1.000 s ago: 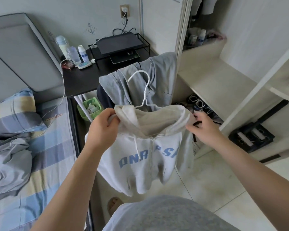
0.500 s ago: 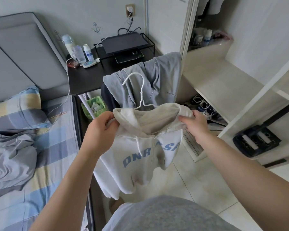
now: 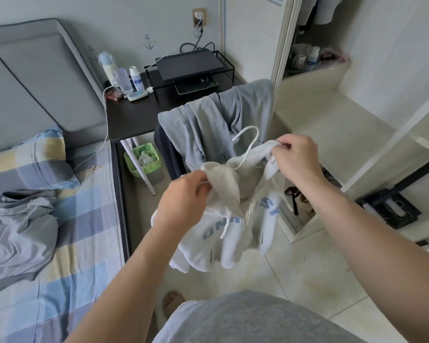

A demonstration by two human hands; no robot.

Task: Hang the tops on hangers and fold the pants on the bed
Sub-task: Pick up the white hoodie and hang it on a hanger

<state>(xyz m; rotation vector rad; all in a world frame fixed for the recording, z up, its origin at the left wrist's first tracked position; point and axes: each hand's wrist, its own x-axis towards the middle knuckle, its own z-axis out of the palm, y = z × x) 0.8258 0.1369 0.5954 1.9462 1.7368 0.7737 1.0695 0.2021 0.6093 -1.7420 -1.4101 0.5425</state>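
Presently held: one white hoodie [image 3: 233,233], blue lettering on the chest, hanging in the air over the tiled floor [image 3: 307,280], between the right edge of the bed [image 3: 89,219] and the open wardrobe [image 3: 332,125]; its lower part is blurred.

- White hanger [image 3: 248,142]: hook standing out of the hoodie's neck, tilted; arms hidden inside the cloth.
- Left hand [image 3: 183,199]: fingers curled round the hood's edge on the bed side; whether it also holds the hanger's arm cannot be told.
- Right hand [image 3: 297,159]: thumb and fingers pinching a bunch of white cloth on the wardrobe side, higher than the left hand.
- Grey top [image 3: 216,120]: draped over a chair back just behind the hoodie, against the front edge of the black desk [image 3: 134,117].
- Grey garment [image 3: 18,226]: crumpled at the left edge of the bed, just below the checked pillow [image 3: 22,157].
- Bottles [image 3: 120,75]: grouped at the back left corner of the desk.
- Green bin [image 3: 144,157]: on the floor under the desk's front edge.
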